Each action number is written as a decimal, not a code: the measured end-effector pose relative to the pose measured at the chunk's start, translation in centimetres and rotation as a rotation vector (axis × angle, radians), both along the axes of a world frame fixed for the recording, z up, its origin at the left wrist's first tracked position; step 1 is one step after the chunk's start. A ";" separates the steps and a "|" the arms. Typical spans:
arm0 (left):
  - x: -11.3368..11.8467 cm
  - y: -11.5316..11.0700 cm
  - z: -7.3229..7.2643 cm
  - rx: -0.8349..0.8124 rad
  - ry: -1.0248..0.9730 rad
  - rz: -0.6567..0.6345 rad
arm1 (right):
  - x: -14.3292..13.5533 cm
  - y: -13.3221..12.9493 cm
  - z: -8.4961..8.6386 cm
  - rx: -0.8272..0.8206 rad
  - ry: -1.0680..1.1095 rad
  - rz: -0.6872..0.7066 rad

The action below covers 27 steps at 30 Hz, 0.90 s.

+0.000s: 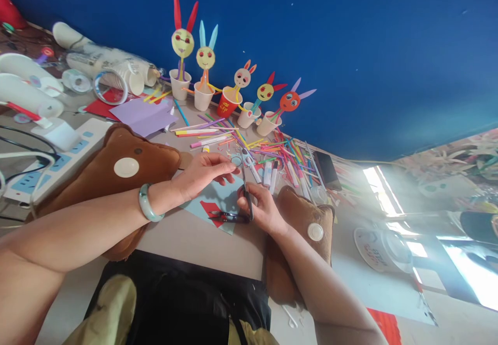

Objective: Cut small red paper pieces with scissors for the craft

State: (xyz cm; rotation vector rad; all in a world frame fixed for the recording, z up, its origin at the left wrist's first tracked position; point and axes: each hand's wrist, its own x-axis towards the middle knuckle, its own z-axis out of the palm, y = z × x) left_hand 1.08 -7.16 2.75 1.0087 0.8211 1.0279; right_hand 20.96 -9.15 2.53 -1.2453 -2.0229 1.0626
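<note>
My left hand (208,173), with a jade bangle (146,204) on its wrist, pinches a small light-blue paper piece (236,161) between thumb and finger. Close to its right, my right hand (261,206) is wrapped round the handles of dark scissors (246,192), whose blades point up beside the paper piece. Below both hands lies a light-blue sheet (223,194) with a red paper scrap (212,211) on it. A second black cutting tool (229,217) rests across the red scrap, under my right hand.
Five cups with rabbit-faced figures, one a red cup (229,104), stand along the blue wall. Colored sticks (288,153) and markers (267,173) lie behind my hands. Brown cushions sit left (128,179) and right (301,231). A power strip (50,163) is at far left.
</note>
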 end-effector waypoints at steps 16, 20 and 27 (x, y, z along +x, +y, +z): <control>-0.1 0.0 -0.1 0.016 0.016 -0.045 | 0.0 0.0 0.0 -0.036 0.041 0.007; -0.1 0.0 -0.1 0.015 0.019 -0.055 | -0.1 0.0 0.0 -0.036 0.045 0.015; -0.1 -0.1 0.1 0.018 0.024 -0.039 | -0.1 0.0 0.1 -0.073 0.061 0.016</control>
